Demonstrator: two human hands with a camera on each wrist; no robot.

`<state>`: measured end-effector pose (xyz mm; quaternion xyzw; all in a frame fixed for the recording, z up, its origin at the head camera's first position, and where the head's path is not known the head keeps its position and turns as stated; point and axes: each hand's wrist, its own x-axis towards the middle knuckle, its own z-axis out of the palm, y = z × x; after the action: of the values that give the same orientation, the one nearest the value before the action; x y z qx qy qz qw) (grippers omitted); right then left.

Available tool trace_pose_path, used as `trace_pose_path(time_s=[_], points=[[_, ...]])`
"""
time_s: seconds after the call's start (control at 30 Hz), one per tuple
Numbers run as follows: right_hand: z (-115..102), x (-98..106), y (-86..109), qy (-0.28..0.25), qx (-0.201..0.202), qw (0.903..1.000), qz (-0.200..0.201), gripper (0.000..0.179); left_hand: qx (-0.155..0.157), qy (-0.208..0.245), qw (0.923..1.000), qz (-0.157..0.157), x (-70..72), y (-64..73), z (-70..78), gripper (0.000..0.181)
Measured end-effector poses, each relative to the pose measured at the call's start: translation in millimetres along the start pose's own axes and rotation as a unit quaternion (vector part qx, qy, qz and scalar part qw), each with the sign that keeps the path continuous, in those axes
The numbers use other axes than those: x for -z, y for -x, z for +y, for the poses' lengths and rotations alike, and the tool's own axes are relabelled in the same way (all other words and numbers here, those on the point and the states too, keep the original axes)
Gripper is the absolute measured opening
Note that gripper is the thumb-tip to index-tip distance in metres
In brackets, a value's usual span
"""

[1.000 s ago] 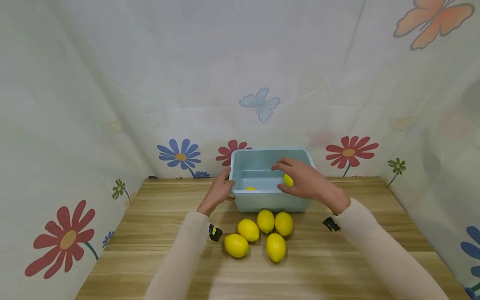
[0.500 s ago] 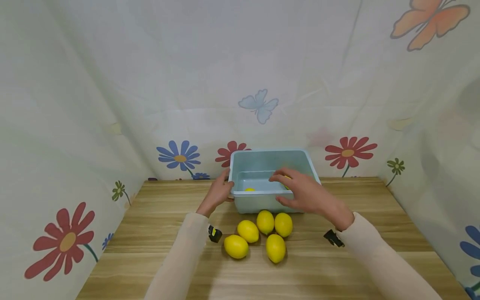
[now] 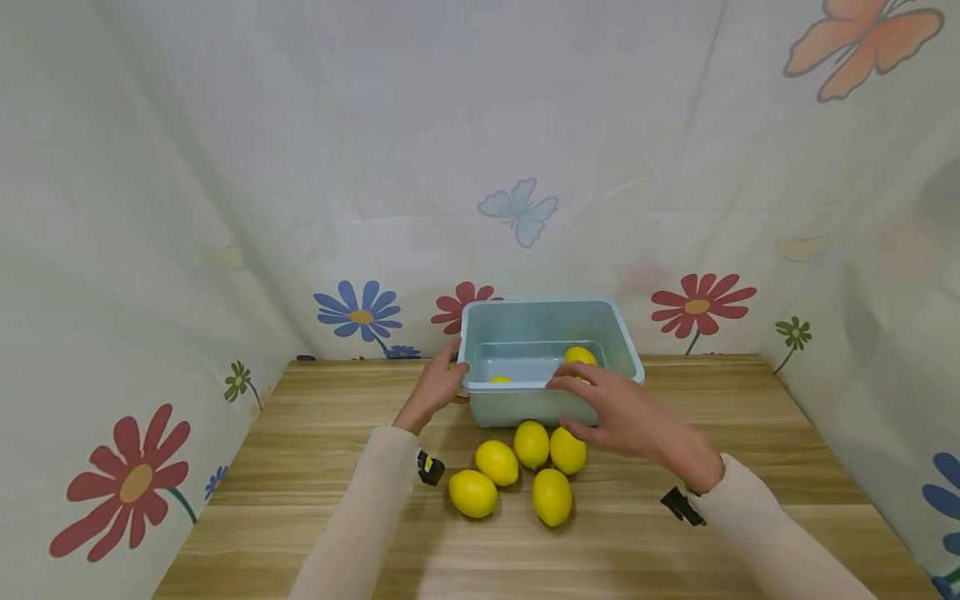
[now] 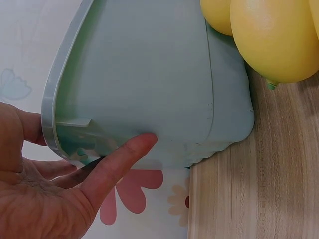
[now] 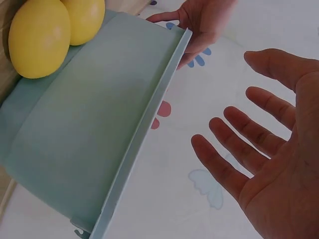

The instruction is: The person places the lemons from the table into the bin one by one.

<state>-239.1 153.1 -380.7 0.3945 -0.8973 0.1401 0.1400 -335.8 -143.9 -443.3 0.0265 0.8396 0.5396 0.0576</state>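
A light blue-green plastic bin (image 3: 540, 404) stands at the back of the wooden table. My left hand (image 3: 437, 385) grips its left end; in the left wrist view a finger (image 4: 132, 154) presses on the wall while others curl behind the rim. My right hand (image 3: 626, 414) hovers over the bin's front right edge, and the right wrist view shows its spread fingers (image 5: 249, 144) with nothing between them. Inside the bin, one lemon (image 3: 581, 356) lies at the right and another (image 3: 501, 379) peeks over the front rim at the left.
Several lemons (image 3: 497, 462) lie on the wooden table (image 3: 300, 500) just in front of the bin, the rear ones close to its wall. A white curtain (image 3: 375, 167) with flowers and butterflies rises behind and at both sides.
My right hand has let go of a lemon inside the bin and drawn back toward me over the front rim. The left hand keeps its grip in the same place.
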Motion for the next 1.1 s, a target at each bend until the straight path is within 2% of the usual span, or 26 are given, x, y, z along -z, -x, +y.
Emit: trace_pose_path(time_s=[0.2,0.6,0.9,1.1], points=[[-3,-4,9.8,-0.004,0.001,0.9999,-0.012,0.051,-0.001,0.000,1.0000,-0.002,-0.2,0.1,-0.7,0.060],[-1,-26,25.8,-0.011,0.034,0.9993,-0.009,0.049,-0.008,0.014,0.9997,-0.016,0.6,-0.3,-0.7,0.060],[8,-46,32.3,-0.018,-0.002,0.9970,-0.076,0.048,0.001,0.008,0.9999,-0.014,2.1,-1.4,1.2,0.060],[14,-61,34.6,-0.016,-0.014,0.9943,-0.104,0.051,0.004,0.010,0.9998,-0.013,1.5,-1.2,-0.1,0.059]])
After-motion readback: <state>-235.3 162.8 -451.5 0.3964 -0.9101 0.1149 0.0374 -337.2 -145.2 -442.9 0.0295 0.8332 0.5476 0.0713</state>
